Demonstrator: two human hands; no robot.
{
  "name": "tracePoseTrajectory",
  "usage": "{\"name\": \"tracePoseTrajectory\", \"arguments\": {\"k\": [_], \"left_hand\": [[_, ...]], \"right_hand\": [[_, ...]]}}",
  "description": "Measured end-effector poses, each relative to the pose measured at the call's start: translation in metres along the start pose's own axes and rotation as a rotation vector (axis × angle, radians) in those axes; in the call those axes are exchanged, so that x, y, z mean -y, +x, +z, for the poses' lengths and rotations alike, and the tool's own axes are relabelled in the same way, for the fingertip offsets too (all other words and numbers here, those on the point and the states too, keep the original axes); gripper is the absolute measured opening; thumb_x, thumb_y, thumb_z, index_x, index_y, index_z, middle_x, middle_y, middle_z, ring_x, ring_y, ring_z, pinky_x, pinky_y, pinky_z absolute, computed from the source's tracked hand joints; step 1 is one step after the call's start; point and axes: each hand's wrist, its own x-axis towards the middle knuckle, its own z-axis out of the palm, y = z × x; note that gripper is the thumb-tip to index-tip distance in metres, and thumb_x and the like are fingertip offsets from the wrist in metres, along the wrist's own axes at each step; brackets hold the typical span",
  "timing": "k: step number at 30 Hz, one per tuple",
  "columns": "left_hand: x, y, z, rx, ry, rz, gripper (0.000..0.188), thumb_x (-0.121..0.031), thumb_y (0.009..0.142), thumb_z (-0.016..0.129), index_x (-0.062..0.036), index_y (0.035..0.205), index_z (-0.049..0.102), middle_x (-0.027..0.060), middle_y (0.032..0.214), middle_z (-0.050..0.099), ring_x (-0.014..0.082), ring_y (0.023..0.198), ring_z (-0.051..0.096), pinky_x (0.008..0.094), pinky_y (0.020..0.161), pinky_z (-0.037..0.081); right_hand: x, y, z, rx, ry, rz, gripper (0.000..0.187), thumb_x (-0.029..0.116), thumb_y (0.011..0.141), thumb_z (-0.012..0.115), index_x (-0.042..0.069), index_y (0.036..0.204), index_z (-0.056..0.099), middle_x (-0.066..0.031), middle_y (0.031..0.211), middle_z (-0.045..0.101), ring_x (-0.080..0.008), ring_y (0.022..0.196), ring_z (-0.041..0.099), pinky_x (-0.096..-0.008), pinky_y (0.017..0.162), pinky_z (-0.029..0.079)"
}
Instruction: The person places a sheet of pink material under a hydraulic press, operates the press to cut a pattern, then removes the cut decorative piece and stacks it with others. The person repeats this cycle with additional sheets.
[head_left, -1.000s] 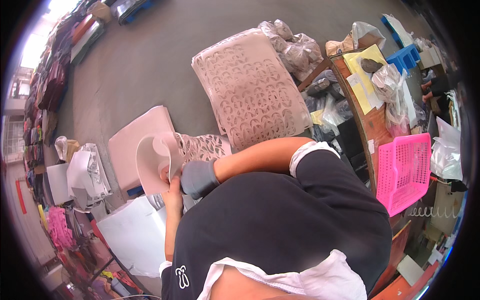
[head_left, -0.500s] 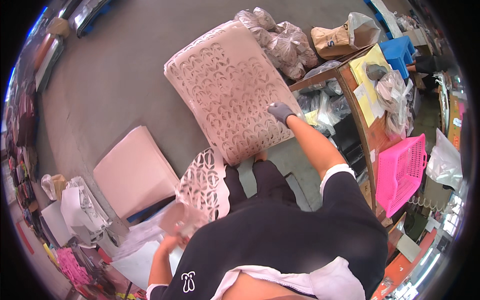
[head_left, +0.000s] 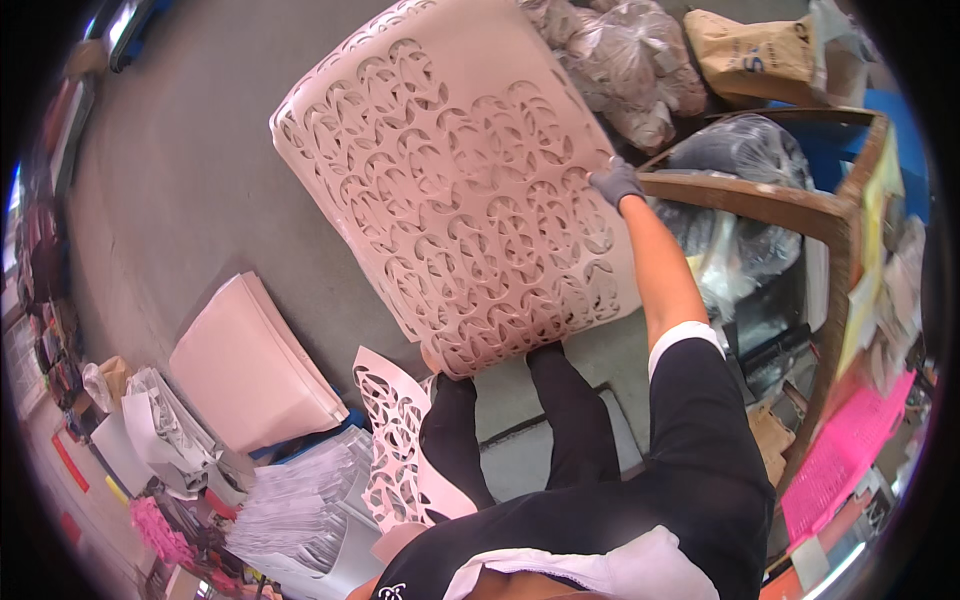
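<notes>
A tall stack of pale pink sheets (head_left: pixel 470 150), punched through with rows of curved cut-outs, stands in front of my legs. My right hand (head_left: pixel 617 183), in a grey glove with bare fingertips, closes on the stack's right edge, thumb on the top face. What lies under its fingers is hidden. Beside my left leg hangs a separate cut-out sheet (head_left: pixel 385 400), curled and full of leaf-shaped holes, its lower end running behind my body. My left hand is out of view; only a bit of skin shows at the lower edge.
Uncut pink sheets (head_left: pixel 245 370) lie on a blue pallet at left, near a pile of thin white sheets (head_left: pixel 300 510). A wooden frame (head_left: pixel 760 195) with plastic-wrapped bundles stands right. Clear bags (head_left: pixel 630 60), a paper sack (head_left: pixel 755 55) and a pink basket (head_left: pixel 840 460) surround it.
My right hand has moved from the stack's top face to its right edge. My left hand has dropped out of view. The view has shifted closer to the stack.
</notes>
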Motion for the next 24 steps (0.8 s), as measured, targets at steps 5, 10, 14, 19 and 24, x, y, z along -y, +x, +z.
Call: {"name": "tracePoseTrajectory", "arguments": {"k": [5, 10, 14, 19, 24], "left_hand": [[0.005, 0.025, 0.009, -0.029, -0.043, -0.104, 0.021, 0.000, 0.069, 0.052, 0.0017, 0.087, 0.062, 0.0098, 0.075, 0.063, 0.0220, 0.069, 0.062, 0.0330, 0.067, 0.050], [0.009, 0.034, 0.014, -0.036, -0.070, -0.146, 0.020, 0.001, 0.070, 0.052, 0.0020, 0.086, 0.062, 0.0101, 0.075, 0.063, 0.0221, 0.069, 0.063, 0.0331, 0.068, 0.050], [0.013, 0.031, 0.012, -0.041, -0.084, -0.147, 0.019, 0.001, 0.070, 0.053, 0.0022, 0.086, 0.062, 0.0103, 0.075, 0.063, 0.0222, 0.070, 0.063, 0.0331, 0.068, 0.051], [0.020, 0.006, 0.003, -0.025, -0.090, -0.083, 0.017, 0.001, 0.071, 0.053, 0.0024, 0.085, 0.062, 0.0106, 0.075, 0.063, 0.0223, 0.070, 0.063, 0.0332, 0.069, 0.051], [0.029, -0.055, -0.022, 0.001, -0.113, -0.001, 0.016, 0.002, 0.072, 0.053, 0.0027, 0.085, 0.063, 0.0108, 0.075, 0.064, 0.0225, 0.071, 0.063, 0.0333, 0.069, 0.051]], "right_hand": [[0.000, 0.078, 0.046, -0.003, 0.165, 0.050, 0.086, 0.051, 0.069, 0.068, 0.001, 0.132, 0.038, -0.0226, 0.131, 0.045, -0.0312, 0.121, 0.045, -0.0370, 0.098, 0.037], [0.008, 0.106, 0.052, -0.097, 0.204, 0.051, 0.078, 0.050, 0.071, 0.065, -0.004, 0.125, 0.046, -0.0224, 0.125, 0.051, -0.0317, 0.115, 0.050, -0.0350, 0.095, 0.039], [0.032, 0.098, 0.030, 0.182, 0.388, -0.162, 0.059, 0.049, 0.075, 0.057, -0.002, 0.103, 0.063, -0.0242, 0.108, 0.060, -0.0334, 0.102, 0.058, -0.0395, 0.086, 0.043], [0.105, 0.046, 0.013, 0.086, 0.114, -0.400, 0.049, 0.045, 0.084, 0.050, -0.001, 0.098, 0.062, -0.0241, 0.093, 0.061, -0.0377, 0.091, 0.058, -0.0386, 0.082, 0.043], [0.106, -0.076, -0.034, 0.114, 0.669, -0.347, 0.043, 0.041, 0.086, 0.050, 0.002, 0.078, 0.066, -0.0171, 0.075, 0.064, -0.0305, 0.072, 0.061, -0.0379, 0.069, 0.046]]}}
